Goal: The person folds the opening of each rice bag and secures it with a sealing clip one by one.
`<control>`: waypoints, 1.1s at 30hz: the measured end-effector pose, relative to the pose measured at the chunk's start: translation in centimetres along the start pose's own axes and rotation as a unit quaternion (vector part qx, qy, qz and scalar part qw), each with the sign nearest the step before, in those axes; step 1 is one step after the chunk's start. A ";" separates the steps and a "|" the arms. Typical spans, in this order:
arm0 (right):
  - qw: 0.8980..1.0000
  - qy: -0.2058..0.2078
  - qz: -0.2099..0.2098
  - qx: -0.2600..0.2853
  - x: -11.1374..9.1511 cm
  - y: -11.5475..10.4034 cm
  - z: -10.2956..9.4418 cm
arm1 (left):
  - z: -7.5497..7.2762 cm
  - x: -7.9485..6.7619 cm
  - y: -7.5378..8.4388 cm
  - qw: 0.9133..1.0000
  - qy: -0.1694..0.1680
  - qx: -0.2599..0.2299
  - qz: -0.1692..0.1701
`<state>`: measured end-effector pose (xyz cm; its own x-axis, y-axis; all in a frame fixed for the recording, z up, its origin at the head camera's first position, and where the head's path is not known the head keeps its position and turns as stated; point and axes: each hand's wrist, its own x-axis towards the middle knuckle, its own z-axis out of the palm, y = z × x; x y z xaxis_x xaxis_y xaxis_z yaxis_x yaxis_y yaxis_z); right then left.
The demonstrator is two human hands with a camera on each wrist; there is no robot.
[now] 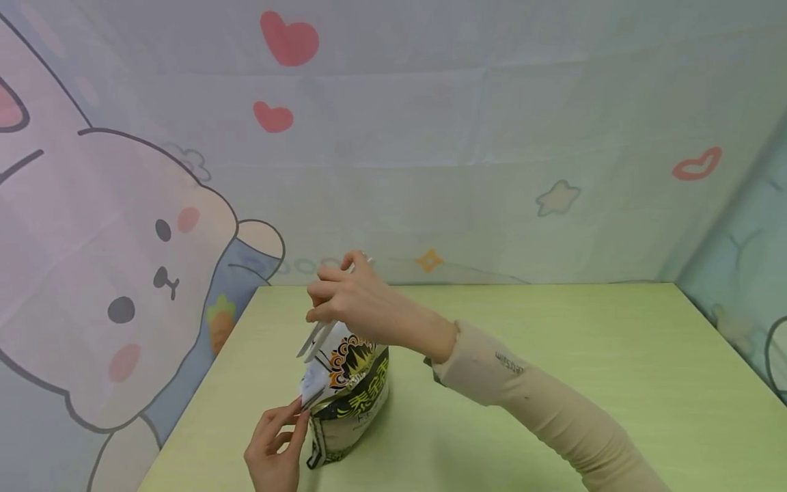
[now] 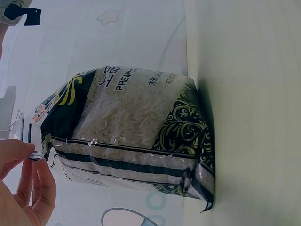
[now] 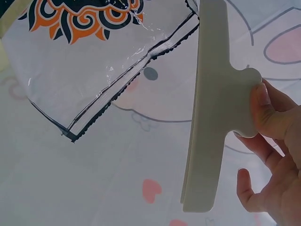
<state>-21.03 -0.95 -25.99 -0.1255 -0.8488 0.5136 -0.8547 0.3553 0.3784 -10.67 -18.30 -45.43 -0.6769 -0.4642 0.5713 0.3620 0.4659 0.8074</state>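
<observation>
A plastic bag of rice (image 1: 359, 400) stands upright on the table, with a printed label and clear panels that show the grains in the left wrist view. My left hand (image 1: 275, 441) pinches the bag's upper corner between thumb and fingers. Above the bag, my right hand (image 1: 353, 297) grips a long white bag clip (image 3: 209, 113) by its handle tab. In the right wrist view the clip's long bars lie beside the bag's top edge (image 3: 127, 77); whether they touch it I cannot tell.
The light green table (image 1: 553, 369) spreads out to the right of the bag. Behind it hangs a pale cloth backdrop (image 1: 399, 137) printed with hearts and a large rabbit figure.
</observation>
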 end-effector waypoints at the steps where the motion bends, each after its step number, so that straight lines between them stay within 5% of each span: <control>1: 1.000 0.000 0.002 0.003 0.1 0.1 0.0 | 0.0 0.0 0.0 1.000 0.000 0.000 0.001; 10: 1.000 -0.022 0.004 0.016 0.6 0.3 0.3 | 0.0 0.0 -0.1 1.000 -0.002 0.002 0.003; 20: 0.993 -0.038 -0.041 -0.106 1.0 -1.2 0.9 | 0.0 0.1 0.0 1.000 -0.003 0.012 -0.004; 33: 0.989 -0.046 -0.064 -0.124 1.0 -3.1 2.0 | -0.1 -0.1 -0.4 1.000 -0.009 0.018 -0.001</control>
<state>-19.56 -3.73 -28.19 -0.0797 -0.9209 0.3817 -0.7176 0.3188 0.6192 -10.67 -18.50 -45.83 -0.6894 -0.4510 0.5669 0.3383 0.4916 0.8025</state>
